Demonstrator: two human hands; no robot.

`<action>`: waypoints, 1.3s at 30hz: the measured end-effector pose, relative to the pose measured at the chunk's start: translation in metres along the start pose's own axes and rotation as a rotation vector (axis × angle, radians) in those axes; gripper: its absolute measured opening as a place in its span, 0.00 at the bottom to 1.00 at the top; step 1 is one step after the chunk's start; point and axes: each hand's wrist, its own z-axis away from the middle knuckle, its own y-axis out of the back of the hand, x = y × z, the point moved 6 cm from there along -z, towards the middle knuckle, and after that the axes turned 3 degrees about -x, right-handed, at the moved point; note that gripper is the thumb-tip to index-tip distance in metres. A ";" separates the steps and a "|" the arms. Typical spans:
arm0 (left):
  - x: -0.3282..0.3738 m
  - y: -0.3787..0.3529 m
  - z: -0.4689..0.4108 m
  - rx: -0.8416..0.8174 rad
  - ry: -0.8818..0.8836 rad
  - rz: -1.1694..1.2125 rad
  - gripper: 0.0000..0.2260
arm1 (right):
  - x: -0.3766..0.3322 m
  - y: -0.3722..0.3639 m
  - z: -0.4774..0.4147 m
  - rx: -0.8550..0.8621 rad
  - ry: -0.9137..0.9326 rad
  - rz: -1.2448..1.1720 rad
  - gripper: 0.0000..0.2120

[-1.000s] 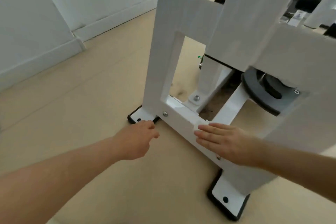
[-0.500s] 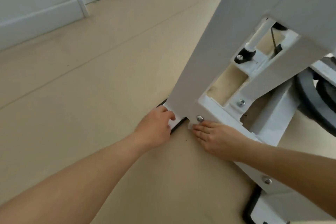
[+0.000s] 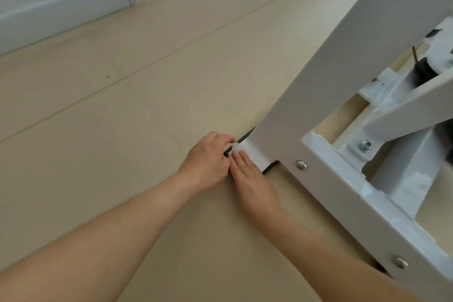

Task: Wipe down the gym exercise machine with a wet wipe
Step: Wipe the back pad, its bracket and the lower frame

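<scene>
From the head view, both hands are down at the corner of the machine (image 3: pixel 318 86), where its white upright meets the floor (image 3: pixel 122 117). The left hand (image 3: pixel 208 157) is curled, thumb and fingers closed on a small white wad, the wipe (image 3: pixel 236 147), which sits on the outer end of the foot (image 3: pixel 257 158). The right hand (image 3: pixel 252 179) lies flat just beside it, fingers straight and together and holding nothing, with the tips resting at the near edge of the foot. White on white, I can't quite tell whether those tips touch the wipe or only the plate.

The job in hand looks like cleaning this foot. To do it well, I'd keep the wad pressed flat and draw it along the plate toward the upright. Then work it into the seam at the base and round the black pad (image 3: pixel 245 135) underneath, where grime likely gathers. The flat hand can steady things while the other rubs.
</scene>
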 end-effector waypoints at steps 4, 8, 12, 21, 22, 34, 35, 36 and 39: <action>0.000 -0.007 0.001 0.007 0.028 0.043 0.21 | 0.021 0.014 -0.009 0.116 -0.109 -0.002 0.21; -0.002 -0.006 0.000 0.035 0.086 0.103 0.25 | -0.011 0.004 -0.027 0.026 -0.138 -0.137 0.23; -0.001 -0.007 0.007 0.014 0.071 0.077 0.26 | 0.007 0.007 0.015 0.095 -0.105 -0.127 0.24; -0.007 -0.004 0.010 0.085 0.101 0.100 0.21 | -0.011 0.007 -0.008 0.080 -0.074 -0.242 0.23; -0.008 -0.005 0.011 0.076 0.094 0.096 0.20 | -0.003 0.008 0.003 0.057 -0.078 -0.211 0.24; 0.008 -0.019 0.012 -0.039 0.107 -0.097 0.24 | 0.032 0.043 -0.015 -0.030 0.343 0.640 0.18; 0.011 -0.020 0.013 -0.045 0.119 -0.111 0.24 | 0.037 0.054 -0.011 -0.012 0.387 0.712 0.18; 0.016 -0.019 0.013 -0.048 0.124 -0.117 0.24 | 0.041 0.065 -0.008 0.025 0.415 0.762 0.18; 0.035 -0.017 0.013 -0.041 0.114 -0.091 0.24 | 0.046 0.099 -0.001 0.117 0.387 0.731 0.21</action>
